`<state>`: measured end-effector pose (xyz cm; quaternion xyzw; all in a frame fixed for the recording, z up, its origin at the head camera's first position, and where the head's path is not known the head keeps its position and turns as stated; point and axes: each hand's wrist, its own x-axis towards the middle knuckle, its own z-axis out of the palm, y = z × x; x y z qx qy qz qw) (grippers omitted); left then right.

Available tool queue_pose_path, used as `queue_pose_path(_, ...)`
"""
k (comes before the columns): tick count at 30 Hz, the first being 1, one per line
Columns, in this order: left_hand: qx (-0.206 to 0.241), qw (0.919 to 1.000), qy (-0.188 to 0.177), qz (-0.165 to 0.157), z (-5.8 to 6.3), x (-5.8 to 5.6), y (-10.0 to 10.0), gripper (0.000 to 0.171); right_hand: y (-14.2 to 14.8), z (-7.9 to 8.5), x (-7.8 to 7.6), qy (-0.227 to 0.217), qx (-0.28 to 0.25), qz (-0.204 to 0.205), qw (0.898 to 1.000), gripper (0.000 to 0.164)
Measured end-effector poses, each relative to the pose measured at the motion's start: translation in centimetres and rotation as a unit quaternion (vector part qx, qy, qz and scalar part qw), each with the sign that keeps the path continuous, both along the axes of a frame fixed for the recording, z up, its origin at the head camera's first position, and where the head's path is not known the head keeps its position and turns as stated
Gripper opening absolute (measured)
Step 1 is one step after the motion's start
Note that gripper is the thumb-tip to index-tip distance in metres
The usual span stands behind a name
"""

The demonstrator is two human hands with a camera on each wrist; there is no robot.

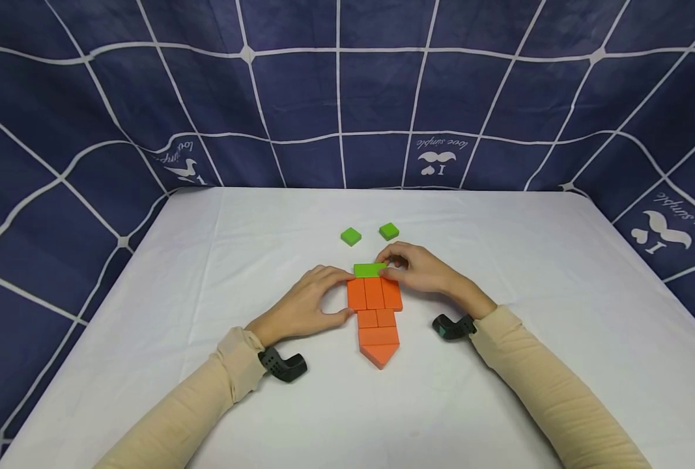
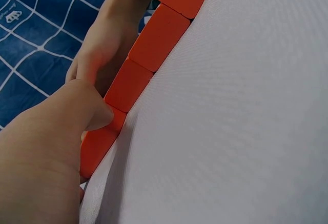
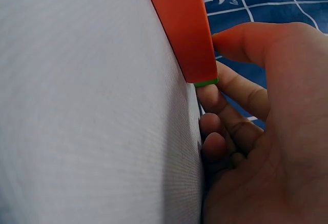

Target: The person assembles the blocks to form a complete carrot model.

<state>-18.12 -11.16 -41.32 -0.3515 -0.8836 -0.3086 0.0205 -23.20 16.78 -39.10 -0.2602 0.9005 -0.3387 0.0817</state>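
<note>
Flat orange blocks (image 1: 374,294) lie edge to edge on the white cloth, with a pointed orange block (image 1: 380,354) at the near end. A green rectangular block (image 1: 369,270) sits against the far edge of the widest orange row. My right hand (image 1: 419,267) pinches the green block's right end between thumb and fingers; in the right wrist view only a green sliver (image 3: 207,82) shows past the orange block (image 3: 187,29). My left hand (image 1: 306,305) holds the leftmost orange block, thumb at its near corner and fingertips at its far corner.
Two small green square blocks, one left (image 1: 351,236) and one right (image 1: 389,231), lie beyond the figure on the white cloth (image 1: 265,228). A dark blue checked curtain (image 1: 376,85) hangs behind and at the sides. Black wrist cameras (image 1: 284,366) jut inward from both wrists.
</note>
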Motion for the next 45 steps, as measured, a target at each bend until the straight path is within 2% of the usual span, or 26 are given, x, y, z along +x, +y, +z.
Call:
queue_pose_path(17, 0.004, 1.0000, 0.005, 0.000, -0.4, 0.0, 0.0, 0.060, 0.1, 0.0, -0.2, -0.008, -0.007, -0.003, 1.000, 0.023)
queue_pose_path(23, 0.002, 0.9999, 0.010, -0.001, -0.4, 0.1, 0.1, 0.060, 0.3, -0.1, -0.6, -0.014, -0.033, -0.033, 0.999, 0.021)
queue_pose_path(27, 0.001, 0.9999, 0.013, -0.002, -0.4, 0.0, 0.1, 0.061, 0.4, 0.0, -1.1, 0.011, -0.048, -0.064, 0.997, 0.022)
queue_pose_path(31, 0.002, 1.0000, 0.010, -0.001, -0.2, 0.0, 0.1, 0.061, 0.7, -0.1, -1.8, 0.048, -0.060, -0.102, 0.992, 0.030)
queue_pose_path(37, -0.001, 1.0000, 0.005, -0.001, -0.1, 0.0, 0.1, 0.061, 1.0, -0.1, -2.8, 0.069, -0.063, -0.133, 0.987, 0.057)
queue_pose_path(45, -0.004, 1.0000, 0.009, 0.000, -0.1, 0.0, 0.1, 0.061, 1.0, -0.4, -4.0, 0.073, -0.022, -0.144, 0.987, 0.057)
